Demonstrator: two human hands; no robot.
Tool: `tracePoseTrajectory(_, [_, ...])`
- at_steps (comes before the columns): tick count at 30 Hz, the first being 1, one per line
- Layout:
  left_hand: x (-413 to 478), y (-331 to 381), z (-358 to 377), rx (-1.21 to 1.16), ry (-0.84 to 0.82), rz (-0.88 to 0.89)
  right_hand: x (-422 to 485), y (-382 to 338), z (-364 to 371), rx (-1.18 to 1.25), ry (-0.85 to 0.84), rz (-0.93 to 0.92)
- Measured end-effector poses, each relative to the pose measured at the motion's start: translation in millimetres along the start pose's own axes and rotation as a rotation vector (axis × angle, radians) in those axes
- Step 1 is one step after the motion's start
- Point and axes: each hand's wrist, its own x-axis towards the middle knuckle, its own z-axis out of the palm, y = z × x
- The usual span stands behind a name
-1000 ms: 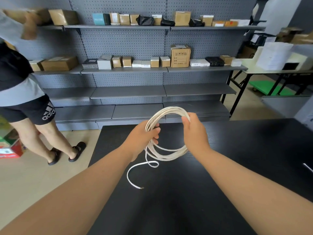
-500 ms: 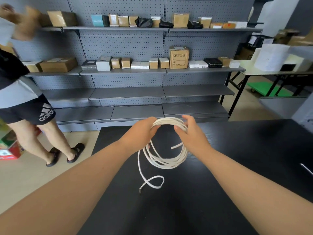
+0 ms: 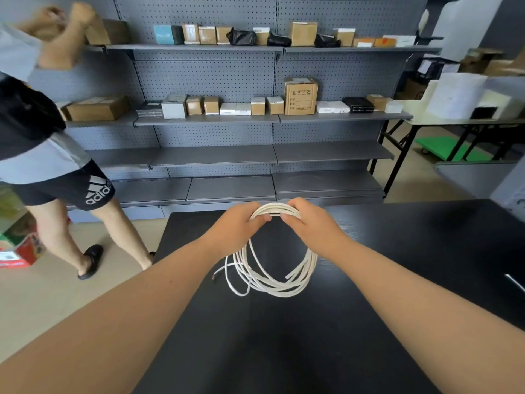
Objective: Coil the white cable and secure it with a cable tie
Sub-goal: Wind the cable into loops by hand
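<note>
While a second person (image 3: 42, 155) in black shorts stands at far left with arms raised to the top of the grey shelving (image 3: 216, 155), a red carton (image 3: 20, 248) sits on the floor beside their feet. Small boxes line the two upper shelves, and the tallest cardboard box (image 3: 300, 95) stands on the middle one. Nearer the camera, the left hand (image 3: 238, 226) grips the top of the white cable (image 3: 272, 268), its fingers curled round the bundled strands. The cable hangs as a loose coil of several loops over the black table (image 3: 369, 308); whether its lowest loops touch the surface cannot be told. One loose end sticks out to the left of the coil, and another short end shows among the loops at lower right. The right hand (image 3: 309, 223) pinches the same top of the coil just beside the left, fingers closed together round the strands, the two hands almost touching. A thin white strip (image 3: 514, 281) lies near the table's right edge, too small to identify. Beyond stands a folding table (image 3: 426, 120) with a green cart (image 3: 446, 149) under it.
</note>
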Motion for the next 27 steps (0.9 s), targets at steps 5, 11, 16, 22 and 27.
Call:
tracePoseTrajectory(5, [-2,-5,0,0.012,-0.022,-0.014,0,-3,-4,-0.03,-0.117,-0.002])
tracePoseTrajectory(11, [-5,-3,1,-0.124,-0.011,-0.104,0,-5,1,-0.007,0.072,-0.021])
tracePoseTrajectory(16, [-12,-7,7,-0.409,0.039,-0.215,-1,-1,3,0.116,0.352,0.052])
tracePoseTrajectory(22, [-12,-3,19,-0.349,0.211,-0.225,-5,-1,13,0.345,0.535,0.188])
tracePoseTrajectory(27, [-7,-2,12,-0.064,0.233,-0.203,-7,6,19,0.479,0.357,0.279])
